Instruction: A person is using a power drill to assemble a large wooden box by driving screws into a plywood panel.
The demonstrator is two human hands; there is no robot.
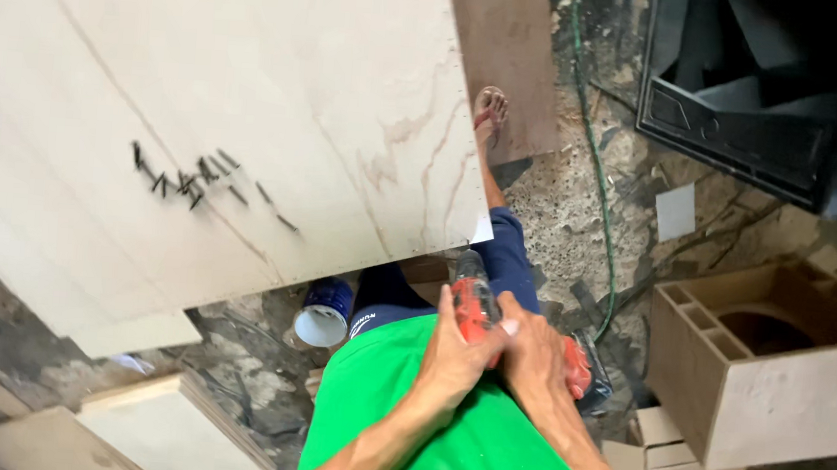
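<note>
A large pale plywood sheet (202,102) fills the upper left of the view, its lower right corner ending just above the red and black cordless drill (478,303). A scatter of dark screws (196,180) lies on the sheet's face, well apart from the hands. At the upper right stands a black speaker cabinet (743,91), and below it on the rough concrete floor (577,217) sits an open plywood box with inner partitions (763,367). A green cord (599,179) trails over the floor between the sheet and the cabinet. Flat pale board offcuts (169,429) lie at the lower left.

The person's green shirt (424,432) and dark blue trousers (505,261) show in the lower centre, with one sandalled foot (491,108) on the floor beyond. A blue can with a white lid (323,312) stands on the floor just left of the trousers.

The left hand (455,350) is wrapped around the drill's body, fingers curled shut on it. The right hand (533,356) closes over the drill from the other side, touching the left hand. The drill is held in front of the waist, nose toward the sheet's corner.
</note>
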